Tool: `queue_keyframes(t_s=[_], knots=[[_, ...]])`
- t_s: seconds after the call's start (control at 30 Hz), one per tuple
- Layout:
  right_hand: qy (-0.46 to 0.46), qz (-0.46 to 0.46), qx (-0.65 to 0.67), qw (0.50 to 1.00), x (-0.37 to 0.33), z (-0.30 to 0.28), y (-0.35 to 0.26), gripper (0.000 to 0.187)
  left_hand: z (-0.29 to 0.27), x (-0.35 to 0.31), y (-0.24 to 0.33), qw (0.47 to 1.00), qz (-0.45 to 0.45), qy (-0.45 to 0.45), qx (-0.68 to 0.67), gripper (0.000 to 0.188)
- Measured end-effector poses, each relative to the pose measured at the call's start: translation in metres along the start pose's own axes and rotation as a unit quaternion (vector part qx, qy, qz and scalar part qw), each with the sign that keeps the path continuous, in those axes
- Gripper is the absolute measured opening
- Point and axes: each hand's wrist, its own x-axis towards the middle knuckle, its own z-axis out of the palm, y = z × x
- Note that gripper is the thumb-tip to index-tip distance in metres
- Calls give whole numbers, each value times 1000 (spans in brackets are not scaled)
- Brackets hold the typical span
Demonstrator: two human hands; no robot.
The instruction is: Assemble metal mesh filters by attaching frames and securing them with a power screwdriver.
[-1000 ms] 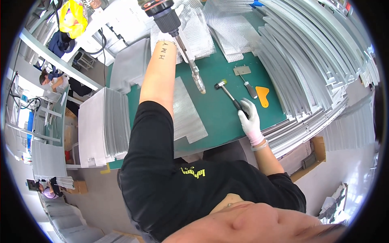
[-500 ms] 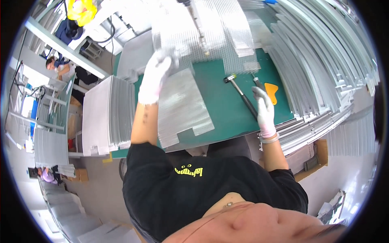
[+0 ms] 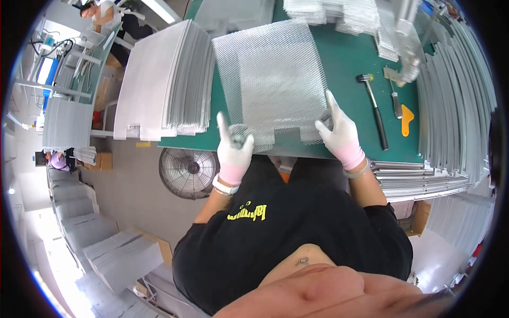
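Observation:
A silvery expanded-metal mesh sheet [image 3: 281,74] with notched near corners lies over the green table, overlapping another sheet beneath it. My left hand [image 3: 235,151], in a white glove with a pink cuff, holds its near left corner. The thumb lies on top, the index finger stretches along the edge, and the other fingers show dimly through the mesh. At the near right corner my right hand [image 3: 340,135], gloved alike, grips the sheet with thumb on top and index finger along the side. Right of that hand lies a hammer [image 3: 376,114] with a black grip.
A tall stack of panels [image 3: 151,79] stands at the left of the green mat [image 3: 347,63]. More mesh pieces [image 3: 355,16] lie at the back. At right are a yellow scraper [image 3: 406,121], a screwdriver [image 3: 396,106] and rows of metal panels [image 3: 456,106]. A floor fan [image 3: 193,168] stands below left.
My left hand has come back from the far mesh pile to the near left corner of a sheet. My right hand has left the tools for the near right corner. The view has shifted.

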Motion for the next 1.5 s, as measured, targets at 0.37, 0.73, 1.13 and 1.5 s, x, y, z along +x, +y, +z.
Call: queue_keyframes(t_s=[0.37,0.73,1.13,1.5], knots=[[-39,84,-48,995,-3,36,26,64,15,28,-36,964,33,-117,236,59],[-62,85,-125,987,-6,38,33,56,21,32,-47,948,54,-125,286,58],[77,176,-229,954,110,-93,177,41,0,55,-62,865,200,-238,393,54],[-139,388,-45,910,130,-168,288,56,-12,-8,-24,905,227,-88,349,59]])
